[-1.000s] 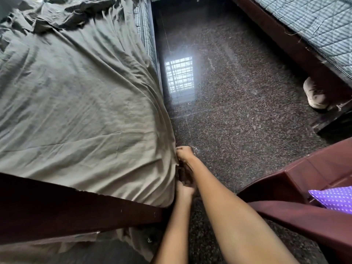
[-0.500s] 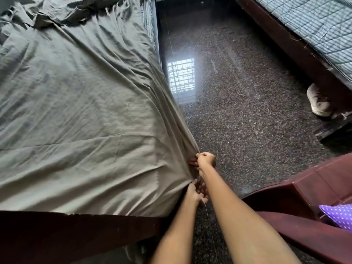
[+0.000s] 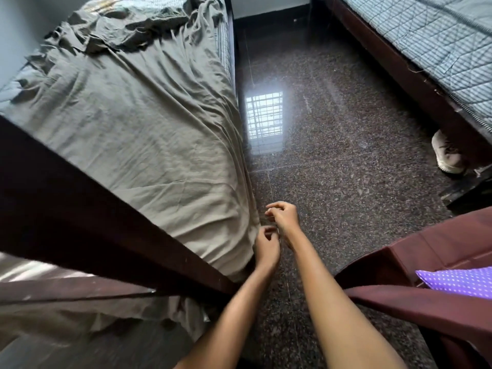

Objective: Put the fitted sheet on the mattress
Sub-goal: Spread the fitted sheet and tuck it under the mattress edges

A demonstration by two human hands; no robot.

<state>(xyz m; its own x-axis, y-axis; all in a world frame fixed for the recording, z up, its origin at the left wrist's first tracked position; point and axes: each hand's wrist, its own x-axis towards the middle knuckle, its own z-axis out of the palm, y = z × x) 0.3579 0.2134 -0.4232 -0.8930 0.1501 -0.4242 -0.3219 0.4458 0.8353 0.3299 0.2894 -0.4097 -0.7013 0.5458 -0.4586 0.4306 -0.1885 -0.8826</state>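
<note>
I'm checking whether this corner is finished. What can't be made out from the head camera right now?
All in the head view.
Fitted sheet hem at the near corner: hidden behind the left hand, right hand and footboard.
Whether either hand pinches the sheet: curled fingers hide it.
Far mattress corners: under bunched sheet.
Purple cushion: cut off by the right edge.
</note>
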